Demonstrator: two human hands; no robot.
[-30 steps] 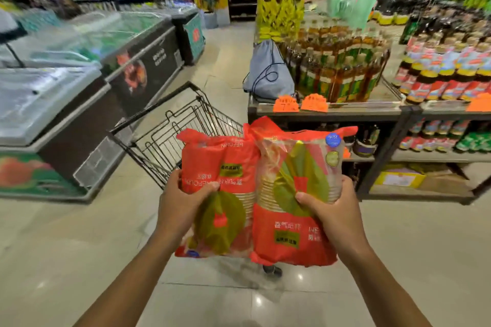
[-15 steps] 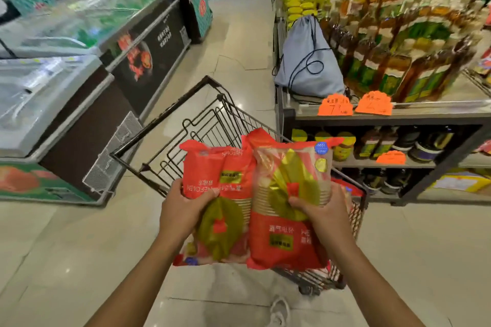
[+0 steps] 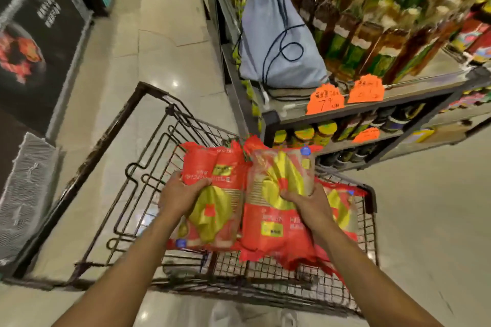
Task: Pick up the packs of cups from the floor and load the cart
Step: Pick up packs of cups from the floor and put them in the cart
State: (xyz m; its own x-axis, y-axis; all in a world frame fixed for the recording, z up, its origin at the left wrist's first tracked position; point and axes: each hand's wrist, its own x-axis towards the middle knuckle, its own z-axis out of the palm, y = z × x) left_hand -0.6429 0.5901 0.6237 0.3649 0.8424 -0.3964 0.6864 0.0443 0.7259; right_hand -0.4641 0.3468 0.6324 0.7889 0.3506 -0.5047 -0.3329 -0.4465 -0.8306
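Moved: left pack of cups (image 3: 212, 194) and right pack of cups (image 3: 276, 225) are now lower, over the shopping cart (image 3: 138, 180) basket.
Left hand (image 3: 180, 194): fingers curl around the left pack.
Right hand (image 3: 308, 202): grips the right pack.
Third pack (image 3: 342, 210): lies in the cart, at 3 o'clock from the right hand.

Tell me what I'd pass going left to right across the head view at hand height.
Freezer cabinet → cart's left rim → left hand → left pack of cups → right pack of cups → right hand → third pack, already loaded.
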